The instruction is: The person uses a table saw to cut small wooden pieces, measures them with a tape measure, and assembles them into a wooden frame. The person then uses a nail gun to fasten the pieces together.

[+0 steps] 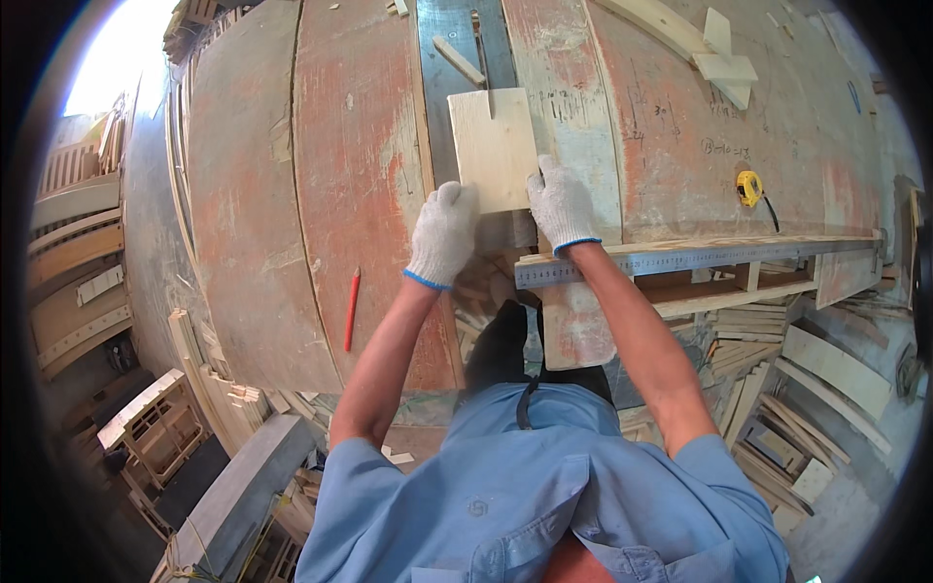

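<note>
Your gloved left hand [443,233] and right hand [561,204] press flat on the near corners of the pale board [492,146]. A saw blade [480,60] apparently enters its far edge. A red pencil [352,309] lies left.

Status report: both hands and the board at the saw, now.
Left gloved hand and right gloved hand press the near edge of the pale rectangular wooden board. Thin saw blade sits in a cut at the board's far edge.

Both gloved hands, left [443,233] and right [562,204], forward, palms down.
</note>
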A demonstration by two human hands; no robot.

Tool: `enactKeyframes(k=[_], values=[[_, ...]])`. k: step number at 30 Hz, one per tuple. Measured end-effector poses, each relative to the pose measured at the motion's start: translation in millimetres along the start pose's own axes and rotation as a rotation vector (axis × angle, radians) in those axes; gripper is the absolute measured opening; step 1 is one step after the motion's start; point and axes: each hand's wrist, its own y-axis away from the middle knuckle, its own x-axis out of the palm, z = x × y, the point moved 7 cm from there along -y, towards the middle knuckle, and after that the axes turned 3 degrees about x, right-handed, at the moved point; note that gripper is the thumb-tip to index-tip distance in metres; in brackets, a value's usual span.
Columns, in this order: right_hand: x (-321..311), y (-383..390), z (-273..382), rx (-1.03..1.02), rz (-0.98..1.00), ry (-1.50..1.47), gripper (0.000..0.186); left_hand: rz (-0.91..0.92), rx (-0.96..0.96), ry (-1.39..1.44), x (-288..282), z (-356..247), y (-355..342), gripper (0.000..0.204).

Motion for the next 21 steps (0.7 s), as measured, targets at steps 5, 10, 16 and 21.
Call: enactKeyframes(k=[5, 10, 16, 21], values=[[1, -15, 8, -0.057, -0.109, 0.094, 0.022, -0.003, 0.014, 0.008, 1, 8, -16, 0.038], [10, -33, 7, -0.175, -0.234, 0.188, 0.017, 0.014, 0.007, -0.010, 3, 17, -32, 0.041], [12, -55, 13, -0.290, -0.363, 0.330, 0.017, 0.008, -0.005, -0.005, 7, 29, -50, 0.047], [12, -73, 16, -0.331, -0.376, 0.327, 0.016, -0.025, 0.042, 0.025, 6, 35, -66, 0.033]])
